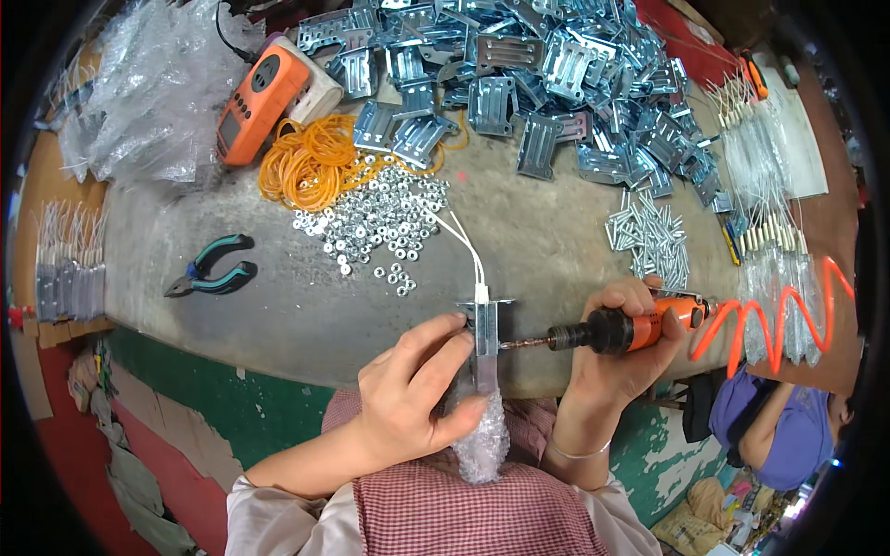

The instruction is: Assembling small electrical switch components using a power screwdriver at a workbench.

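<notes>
Over the table's near edge, my left hand grips a slim metal part with a small bracket across its upper end. Two white wires run from its top, and clear bubble wrap covers its lower end. My fingers press on its left side. Wrapped round an orange and black air screwdriver, my right hand holds it level. The long bit points left, its tip at the part's right side; whether it touches a screw cannot be made out.
Metal brackets are heaped at the back, with nuts, orange rubber bands and screws before them. Pliers lie left. An orange coiled hose crosses bundled wired parts. Another person is at lower right.
</notes>
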Demonstrator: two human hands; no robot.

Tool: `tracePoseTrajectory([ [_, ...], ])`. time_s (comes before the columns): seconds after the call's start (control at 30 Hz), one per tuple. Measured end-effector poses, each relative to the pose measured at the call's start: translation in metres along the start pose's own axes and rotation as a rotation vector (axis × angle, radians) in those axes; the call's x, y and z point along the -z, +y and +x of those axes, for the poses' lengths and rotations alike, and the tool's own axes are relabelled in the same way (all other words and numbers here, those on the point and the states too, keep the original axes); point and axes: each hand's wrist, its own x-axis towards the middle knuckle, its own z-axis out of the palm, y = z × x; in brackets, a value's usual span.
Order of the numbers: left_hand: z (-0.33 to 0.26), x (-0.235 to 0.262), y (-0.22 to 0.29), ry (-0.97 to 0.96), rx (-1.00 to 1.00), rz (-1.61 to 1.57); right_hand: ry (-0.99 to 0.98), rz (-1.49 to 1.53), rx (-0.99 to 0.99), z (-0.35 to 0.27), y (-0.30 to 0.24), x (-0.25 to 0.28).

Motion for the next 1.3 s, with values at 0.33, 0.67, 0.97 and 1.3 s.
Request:
tracePoseTrajectory([
  [0.33,0.001,0.002,0.003,-0.013,0.01,0.03,-0.037,-0.047,-0.004,-0.002,0.001,0.002],
  [0.67,0.019,0.03,-0.006,-0.089,0.067,0.061,-0.103,-0.134,-0.008,-0.002,-0.003,0.008],
  [0.97,0.044,0.049,-0.042,-0.26,0.133,0.469,-0.082,-0.216,0.021,-0.001,-0.003,0.006],
  [1.3,0.018,0.019,0.002,-0.102,0.545,-0.564,-0.079,-0.166,0.032,-0.001,-0.002,0.009],
])
